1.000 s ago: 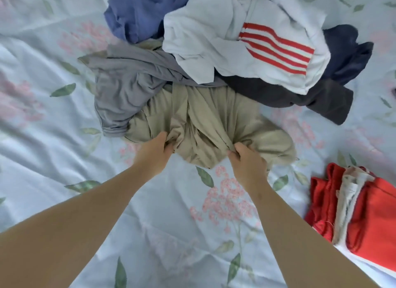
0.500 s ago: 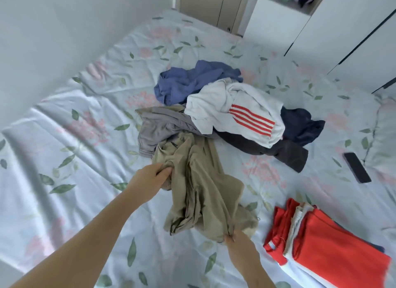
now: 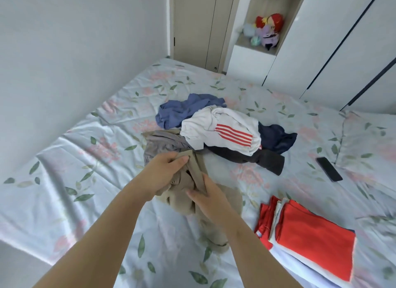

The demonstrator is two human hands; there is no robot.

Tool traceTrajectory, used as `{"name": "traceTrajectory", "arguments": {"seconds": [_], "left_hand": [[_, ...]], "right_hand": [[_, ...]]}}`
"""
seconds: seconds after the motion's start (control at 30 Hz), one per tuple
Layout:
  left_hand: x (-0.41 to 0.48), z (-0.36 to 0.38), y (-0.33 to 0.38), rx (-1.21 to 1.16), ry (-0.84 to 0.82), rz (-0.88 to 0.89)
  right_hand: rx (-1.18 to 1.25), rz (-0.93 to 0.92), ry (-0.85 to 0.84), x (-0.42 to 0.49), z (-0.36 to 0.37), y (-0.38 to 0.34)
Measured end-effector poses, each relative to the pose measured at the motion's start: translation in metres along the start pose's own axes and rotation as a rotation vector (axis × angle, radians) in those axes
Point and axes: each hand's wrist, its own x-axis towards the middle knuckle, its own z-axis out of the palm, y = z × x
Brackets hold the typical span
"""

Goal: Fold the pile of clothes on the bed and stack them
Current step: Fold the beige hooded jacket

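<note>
View from a person's head down at a bed [image 3: 85,180] with a floral sheet, partway through folding laundry. A loose pile sits in the middle of the bed, and every place here is given from that pile. To its right and nearer the person lies a folded stack [image 3: 310,234], red cloth on top with pale layers showing at the edges, so a few items appear to be done. The pile holds at least five unfolded pieces: a white top with red stripes [image 3: 214,126] on top, a blue garment [image 3: 182,111] at the far side, a grey garment [image 3: 160,144] at the left, a navy garment [image 3: 276,137] at the right and a dark charcoal garment [image 3: 263,159] at the near right. Most of the work looks to be ahead. At the pile's near edge, toward the person, a khaki garment [image 3: 231,199] is bunched and lifted partly off the sheet, not yet spread flat or folded. The left hand [image 3: 165,172] grips a band-like edge of it, fingers curled round the cloth with the thumb on top. The right hand [image 3: 205,199], just nearer than the left, pinches the same strip of khaki lower down between thumb and fingers. A black phone [image 3: 329,168] lies on the sheet well to the right of the pile
</note>
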Motion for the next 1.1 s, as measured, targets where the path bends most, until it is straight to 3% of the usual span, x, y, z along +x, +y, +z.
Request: {"name": "traceTrajectory", "arguments": {"seconds": [0.07, 0.13, 0.3, 0.37, 0.4, 0.5, 0.57, 0.67, 0.83, 0.9, 0.93, 1.0, 1.1], "left_hand": [[-0.006, -0.002, 0.011, -0.107, -0.04, 0.015], [-0.01, -0.01, 0.021, -0.064, -0.068, 0.108], [-0.007, -0.032, 0.035, 0.74, -0.087, 0.299], [-0.002, -0.035, 0.032, 0.838, 0.01, 0.302], [0.001, -0.038, 0.027, 0.762, 0.081, 0.274], [0.008, -0.042, 0.017, 0.215, 0.148, 0.186], [0.007, -0.039, 0.021, 0.06, 0.154, 0.186], [0.005, -0.035, 0.037, -0.08, 0.166, 0.229], [0.007, -0.033, 0.065, -0.131, 0.117, 0.275], [0.008, -0.024, 0.07, -0.159, 0.12, 0.23], [0.008, -0.02, 0.074, -0.202, 0.139, 0.179], [0.014, -0.017, 0.082, -0.345, 0.163, 0.039], [0.02, -0.026, 0.089, -0.58, 0.087, -0.126]], "right_hand": [[-0.062, -0.026, 0.107, 0.002, 0.0, -0.009], [-0.076, -0.048, 0.214, 0.005, -0.009, -0.015], [0.107, -0.184, 0.357, 0.001, -0.038, -0.049], [0.185, -0.244, 0.386, 0.0, -0.042, -0.062], [0.27, -0.264, 0.42, 0.0, -0.044, -0.066], [0.547, -0.254, 0.494, -0.001, -0.058, -0.075], [0.558, -0.226, 0.531, 0.0, -0.069, -0.071], [0.449, -0.181, 0.561, -0.003, -0.073, -0.061], [0.194, -0.043, 0.333, -0.006, -0.061, -0.045], [-0.174, -0.006, 0.426, -0.002, -0.053, -0.04], [-0.237, -0.034, 0.522, 0.0, -0.048, -0.04], [-0.105, -0.136, 0.607, -0.003, -0.035, -0.043], [-0.06, -0.141, 0.314, -0.01, -0.011, -0.048]]}}
